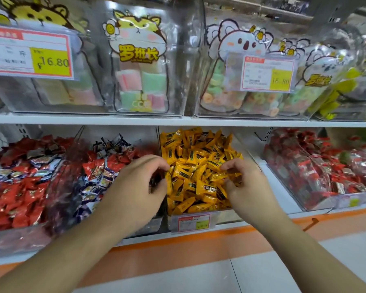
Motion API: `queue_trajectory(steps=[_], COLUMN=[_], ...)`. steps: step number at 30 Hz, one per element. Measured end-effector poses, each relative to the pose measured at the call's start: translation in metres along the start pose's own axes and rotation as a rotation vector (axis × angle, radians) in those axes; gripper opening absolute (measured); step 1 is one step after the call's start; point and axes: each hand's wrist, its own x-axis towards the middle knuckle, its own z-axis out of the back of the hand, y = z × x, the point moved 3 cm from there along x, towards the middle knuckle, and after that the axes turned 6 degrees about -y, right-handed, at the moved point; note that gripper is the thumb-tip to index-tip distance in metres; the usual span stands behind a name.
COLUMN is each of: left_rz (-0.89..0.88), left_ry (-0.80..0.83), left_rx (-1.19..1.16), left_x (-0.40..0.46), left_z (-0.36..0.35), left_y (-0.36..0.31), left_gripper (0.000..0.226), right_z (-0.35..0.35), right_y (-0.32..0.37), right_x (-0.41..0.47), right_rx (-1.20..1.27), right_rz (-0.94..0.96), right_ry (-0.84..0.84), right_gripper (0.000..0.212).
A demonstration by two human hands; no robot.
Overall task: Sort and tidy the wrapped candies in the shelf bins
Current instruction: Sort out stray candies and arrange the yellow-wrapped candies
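Note:
A clear bin (pixel 190 220) in the middle of the lower shelf is heaped with yellow wrapped candies (pixel 199 157). My left hand (pixel 135 187) hovers at the bin's left edge with fingers curled; something dark shows under the fingertips, and I cannot tell whether it is held. My right hand (pixel 245 182) reaches into the right side of the heap, and its fingertips pinch yellow candies. To the left, a bin holds mixed red and blue-white wrapped candies (pixel 101 166), and the far-left bin holds red candies (pixel 15 187).
A tilted bin of red wrapped candies (pixel 317 166) stands at the right. The upper shelf (pixel 178 120) carries clear bins of bagged marshmallows with price tags (pixel 30 53). An orange strip (pixel 199 242) edges the shelf base above a pale floor.

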Motion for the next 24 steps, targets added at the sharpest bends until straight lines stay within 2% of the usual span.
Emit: queue_trajectory(steps=[3, 7, 10, 12, 15, 20, 24], left_rz=[-0.066, -0.010, -0.066, -0.103, -0.141, -0.181, -0.180], left_ry=[0.031, 0.132, 0.131, 0.142, 0.203, 0.234, 0.268], left_rx=[0.040, 0.165, 0.250, 0.328, 0.433, 0.472, 0.468], left_x=[0.023, 0.067, 0.090, 0.095, 0.094, 0.096, 0.095], left_z=[-0.017, -0.045, -0.061, -0.066, -0.074, -0.077, -0.077], left_y=[-0.015, -0.022, -0.017, -0.015, -0.011, -0.007, -0.005], left_gripper=[0.034, 0.052, 0.053, 0.052, 0.058, 0.062, 0.061], right_z=[-0.002, -0.014, -0.032, -0.047, -0.065, -0.054, -0.049], right_y=[0.006, 0.014, 0.012, 0.006, -0.004, -0.006, -0.002], right_x=[0.011, 0.048, 0.082, 0.098, 0.096, 0.075, 0.071], right_rx=[-0.057, -0.203, -0.255, -0.297, -0.334, -0.344, -0.336], right_rz=[0.057, 0.089, 0.157, 0.184, 0.249, 0.342, 0.360], right_ry=[-0.009, 0.006, 0.064, 0.151, 0.270, 0.217, 0.264], right_gripper=[0.026, 0.030, 0.058, 0.067, 0.057, 0.049, 0.044])
